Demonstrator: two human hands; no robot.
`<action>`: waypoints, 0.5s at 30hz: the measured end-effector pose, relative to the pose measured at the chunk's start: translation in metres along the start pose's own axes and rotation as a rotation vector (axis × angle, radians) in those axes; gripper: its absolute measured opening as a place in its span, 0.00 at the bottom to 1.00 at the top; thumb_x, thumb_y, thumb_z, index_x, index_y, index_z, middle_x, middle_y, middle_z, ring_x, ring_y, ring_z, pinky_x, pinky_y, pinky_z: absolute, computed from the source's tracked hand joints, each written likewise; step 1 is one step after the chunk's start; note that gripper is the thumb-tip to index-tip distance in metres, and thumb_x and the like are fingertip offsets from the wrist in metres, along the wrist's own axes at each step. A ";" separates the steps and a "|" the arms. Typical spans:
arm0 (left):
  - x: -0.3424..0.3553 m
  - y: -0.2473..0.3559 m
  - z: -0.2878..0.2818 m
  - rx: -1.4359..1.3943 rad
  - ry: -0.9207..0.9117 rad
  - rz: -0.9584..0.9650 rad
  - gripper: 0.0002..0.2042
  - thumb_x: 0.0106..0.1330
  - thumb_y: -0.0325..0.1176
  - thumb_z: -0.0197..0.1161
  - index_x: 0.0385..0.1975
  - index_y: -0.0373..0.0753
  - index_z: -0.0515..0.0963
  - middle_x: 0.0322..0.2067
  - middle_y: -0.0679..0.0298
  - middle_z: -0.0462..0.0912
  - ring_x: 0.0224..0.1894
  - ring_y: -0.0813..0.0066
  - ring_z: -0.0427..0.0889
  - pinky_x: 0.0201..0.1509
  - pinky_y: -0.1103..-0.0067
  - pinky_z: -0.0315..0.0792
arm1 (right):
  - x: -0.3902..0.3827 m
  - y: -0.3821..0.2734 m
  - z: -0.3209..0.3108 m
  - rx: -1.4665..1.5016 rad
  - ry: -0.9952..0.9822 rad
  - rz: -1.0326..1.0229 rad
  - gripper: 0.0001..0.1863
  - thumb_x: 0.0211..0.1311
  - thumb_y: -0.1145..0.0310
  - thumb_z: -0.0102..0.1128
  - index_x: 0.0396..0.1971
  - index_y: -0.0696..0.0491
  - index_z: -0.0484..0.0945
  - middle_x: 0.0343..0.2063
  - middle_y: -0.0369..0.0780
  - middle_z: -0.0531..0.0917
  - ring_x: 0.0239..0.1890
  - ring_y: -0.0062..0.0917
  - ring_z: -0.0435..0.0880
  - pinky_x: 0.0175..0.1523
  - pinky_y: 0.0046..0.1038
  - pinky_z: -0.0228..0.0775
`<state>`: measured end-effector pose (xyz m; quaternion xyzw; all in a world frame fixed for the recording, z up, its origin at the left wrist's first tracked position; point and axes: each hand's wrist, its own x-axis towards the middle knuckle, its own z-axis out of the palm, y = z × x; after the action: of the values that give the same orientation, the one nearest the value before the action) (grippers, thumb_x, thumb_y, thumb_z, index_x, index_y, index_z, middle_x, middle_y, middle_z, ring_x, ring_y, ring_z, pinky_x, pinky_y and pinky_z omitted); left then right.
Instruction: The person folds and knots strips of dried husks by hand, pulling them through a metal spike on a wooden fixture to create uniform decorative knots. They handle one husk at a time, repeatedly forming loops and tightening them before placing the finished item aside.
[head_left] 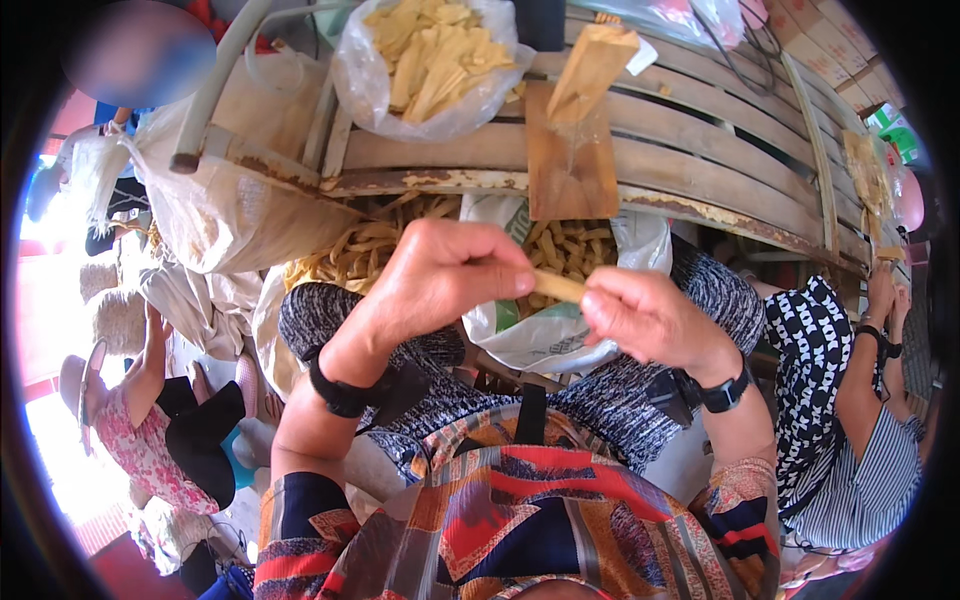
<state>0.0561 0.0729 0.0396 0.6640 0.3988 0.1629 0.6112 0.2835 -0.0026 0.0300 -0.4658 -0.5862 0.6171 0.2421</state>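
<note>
Between my two hands, above my lap, is a short tan rolled piece (557, 286), stretched level from one hand to the other. My left hand (450, 275) pinches its left end between thumb and fingers. My right hand (645, 318) closes its fingers on the right end. Below them, between my knees, an opened white plastic sack (545, 340) holds several similar tan pieces (572, 245). Left of it, longer tan strips (365, 248) lie heaped in another sack, partly hidden by my left arm.
Ahead stands a slatted bench (690, 140) with a rusty edge. On it are a clear bag of flat yellow strips (435, 60), a wooden board (572, 180) and a wooden block (590, 70). A large woven sack (240, 190) stands left. Other people sit left (150, 430) and right (850, 440).
</note>
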 end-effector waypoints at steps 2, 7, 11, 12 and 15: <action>0.022 -0.008 -0.001 0.011 0.009 0.056 0.05 0.57 0.29 0.65 0.28 0.34 0.81 0.19 0.74 0.74 0.21 0.89 0.67 0.23 0.88 0.60 | 0.010 0.005 -0.012 0.201 0.040 0.122 0.15 0.68 0.58 0.46 0.28 0.55 0.70 0.12 0.26 0.65 0.10 0.07 0.62 0.31 0.18 0.74; 0.081 -0.023 -0.001 0.080 0.145 0.019 0.08 0.59 0.32 0.63 0.29 0.33 0.79 0.18 0.72 0.74 0.22 0.87 0.68 0.24 0.86 0.62 | 0.050 0.035 -0.036 -0.189 0.550 -0.023 0.15 0.66 0.58 0.49 0.29 0.55 0.71 0.15 0.35 0.73 0.14 0.20 0.72 0.24 0.25 0.67; 0.123 -0.052 0.007 0.348 0.427 0.241 0.08 0.58 0.33 0.63 0.27 0.33 0.79 0.17 0.68 0.73 0.22 0.85 0.69 0.25 0.83 0.64 | 0.088 0.057 -0.043 -0.581 0.835 -0.116 0.13 0.63 0.61 0.51 0.30 0.56 0.70 0.16 0.46 0.76 0.17 0.37 0.76 0.24 0.35 0.66; 0.133 -0.064 0.010 0.409 0.479 0.244 0.08 0.57 0.33 0.64 0.27 0.34 0.79 0.17 0.67 0.73 0.22 0.84 0.69 0.25 0.83 0.64 | 0.097 0.066 -0.044 -0.703 0.867 -0.123 0.13 0.61 0.61 0.52 0.27 0.56 0.70 0.16 0.47 0.77 0.19 0.41 0.76 0.25 0.35 0.67; 0.132 -0.071 0.004 0.270 0.467 0.141 0.10 0.59 0.35 0.63 0.26 0.33 0.79 0.17 0.69 0.73 0.21 0.84 0.69 0.24 0.84 0.63 | 0.086 0.068 -0.057 -0.628 0.864 0.069 0.14 0.60 0.59 0.54 0.24 0.55 0.72 0.15 0.44 0.76 0.19 0.39 0.77 0.25 0.32 0.68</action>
<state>0.1189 0.1617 -0.0641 0.7099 0.4998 0.2991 0.3959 0.3105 0.0849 -0.0529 -0.7463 -0.5740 0.1717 0.2899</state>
